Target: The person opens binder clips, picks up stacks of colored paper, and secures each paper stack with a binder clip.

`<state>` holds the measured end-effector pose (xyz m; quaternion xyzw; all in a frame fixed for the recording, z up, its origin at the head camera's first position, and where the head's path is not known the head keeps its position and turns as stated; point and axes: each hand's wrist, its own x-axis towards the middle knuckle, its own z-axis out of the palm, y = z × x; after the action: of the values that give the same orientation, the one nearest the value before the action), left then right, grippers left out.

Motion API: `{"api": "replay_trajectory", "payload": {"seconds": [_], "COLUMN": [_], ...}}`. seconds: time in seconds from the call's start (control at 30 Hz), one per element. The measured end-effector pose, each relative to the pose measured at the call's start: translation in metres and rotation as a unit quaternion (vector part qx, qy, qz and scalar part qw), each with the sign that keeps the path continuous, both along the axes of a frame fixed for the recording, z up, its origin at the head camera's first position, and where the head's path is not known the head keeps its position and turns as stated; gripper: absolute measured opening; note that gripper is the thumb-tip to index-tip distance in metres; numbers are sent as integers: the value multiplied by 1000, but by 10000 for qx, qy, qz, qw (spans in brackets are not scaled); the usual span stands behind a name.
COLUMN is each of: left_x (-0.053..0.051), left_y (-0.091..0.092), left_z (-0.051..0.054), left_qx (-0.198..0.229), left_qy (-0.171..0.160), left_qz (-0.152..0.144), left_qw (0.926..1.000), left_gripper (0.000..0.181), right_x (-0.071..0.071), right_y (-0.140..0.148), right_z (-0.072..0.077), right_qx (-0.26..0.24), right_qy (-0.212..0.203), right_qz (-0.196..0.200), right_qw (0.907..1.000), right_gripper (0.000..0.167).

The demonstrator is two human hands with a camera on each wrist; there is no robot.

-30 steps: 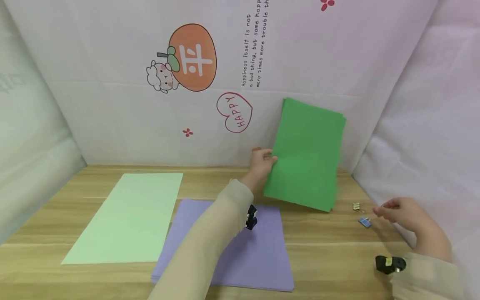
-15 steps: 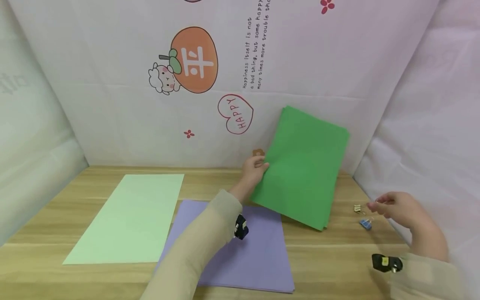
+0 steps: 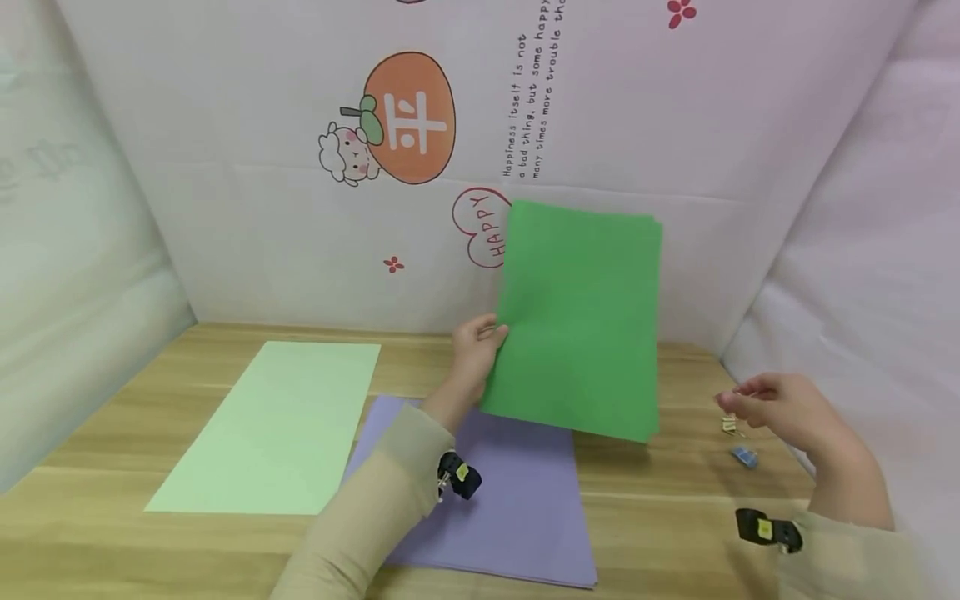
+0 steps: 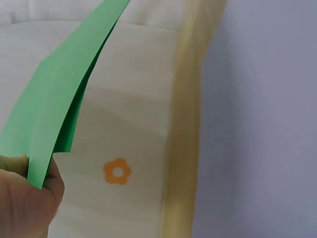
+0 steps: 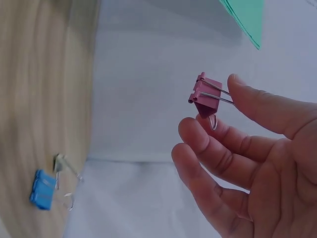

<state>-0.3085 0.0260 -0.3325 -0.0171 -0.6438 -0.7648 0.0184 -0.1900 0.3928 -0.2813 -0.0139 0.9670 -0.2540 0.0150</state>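
Note:
Several green sheets [image 3: 577, 325] are held upright above the table by my left hand [image 3: 474, 354], which pinches their left edge between thumb and fingers. In the left wrist view the green sheets [image 4: 59, 94] fan slightly apart beyond the left hand [image 4: 29, 198]. My right hand [image 3: 795, 417] is raised over the right side of the table. In the right wrist view, a pink binder clip [image 5: 207, 95] is pinched by its wire handles between thumb and fingers of the right hand [image 5: 262, 144]. A stack of purple sheets [image 3: 510, 508] lies below the green ones.
A pale green sheet [image 3: 277, 425] lies flat on the wooden table [image 3: 82, 475] at the left. Below my right hand lie a yellowish binder clip [image 3: 730, 425] and a blue binder clip [image 3: 745, 456]. A white printed cloth [image 3: 262, 250] stands behind the table.
The left hand has carried the green sheets leftward, over the back of the purple stack, and their tilt has changed. The right hand has shifted slightly left and up, close to the yellowish clip.

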Motion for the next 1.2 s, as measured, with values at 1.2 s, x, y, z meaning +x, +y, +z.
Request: {"api": "replay_trajectory", "payload": {"seconds": [1.2], "left_x": [67], "left_y": [-100], "left_z": [51], "left_qx": [859], "left_qy": [765], "left_qz": [717], "left_qw": [9908], "left_gripper": [24], "right_x": [-25], "right_y": [-156], "right_z": [33], "right_qx": [-7407], "right_qy": [1061], "right_qz": [945], "right_qw": [6566], "right_gripper": [21]}}
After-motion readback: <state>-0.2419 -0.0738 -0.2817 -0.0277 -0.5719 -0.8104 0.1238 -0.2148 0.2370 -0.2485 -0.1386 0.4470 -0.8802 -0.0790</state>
